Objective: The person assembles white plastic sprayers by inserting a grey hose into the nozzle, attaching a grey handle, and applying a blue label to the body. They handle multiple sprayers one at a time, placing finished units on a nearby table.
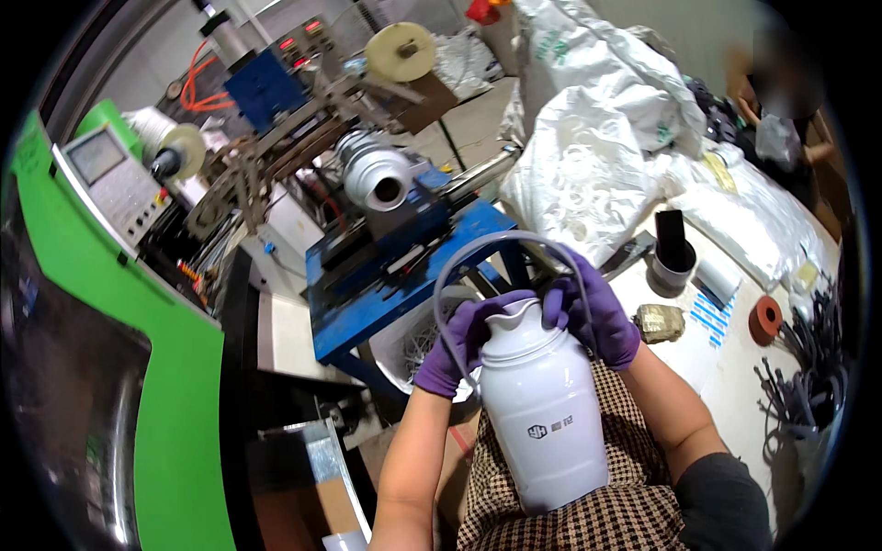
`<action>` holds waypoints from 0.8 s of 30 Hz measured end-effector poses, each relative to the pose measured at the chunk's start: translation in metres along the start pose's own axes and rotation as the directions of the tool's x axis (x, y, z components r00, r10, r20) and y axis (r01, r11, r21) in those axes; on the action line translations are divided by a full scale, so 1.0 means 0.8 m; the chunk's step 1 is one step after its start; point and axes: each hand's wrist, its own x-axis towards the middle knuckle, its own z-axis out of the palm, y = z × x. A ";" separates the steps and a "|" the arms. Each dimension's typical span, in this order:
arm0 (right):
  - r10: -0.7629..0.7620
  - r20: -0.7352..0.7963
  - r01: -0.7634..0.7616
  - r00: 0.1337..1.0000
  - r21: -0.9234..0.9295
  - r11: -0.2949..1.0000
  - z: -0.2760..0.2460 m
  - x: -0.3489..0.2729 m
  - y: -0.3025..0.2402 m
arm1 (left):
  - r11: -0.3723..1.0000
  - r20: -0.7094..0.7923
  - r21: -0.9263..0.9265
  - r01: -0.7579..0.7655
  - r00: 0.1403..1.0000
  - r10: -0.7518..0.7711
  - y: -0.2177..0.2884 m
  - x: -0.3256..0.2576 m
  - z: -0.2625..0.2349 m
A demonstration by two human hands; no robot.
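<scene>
Jug (542, 459) in glossy white is being held around its neck by the purple-gloved left hand (466, 338) and right hand (595, 310), against checked fabric (625, 519).

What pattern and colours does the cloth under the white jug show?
A small check, tan and near-black; the cloth shows best in the head view.

You've got two purple gloves (455, 344), one white jug (545, 432), one hoop handle (503, 236), two spools (390, 55), one grey control panel (112, 188), one red-brown ring (758, 324), one brown bundle (660, 323), several black cords (808, 342) (too piled to count).
</scene>
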 end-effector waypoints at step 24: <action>0.067 -0.507 -0.138 0.859 -0.105 0.985 0.022 -0.013 -0.026 | 0.941 -0.077 -0.252 -0.224 0.974 0.211 -0.084 0.045 0.008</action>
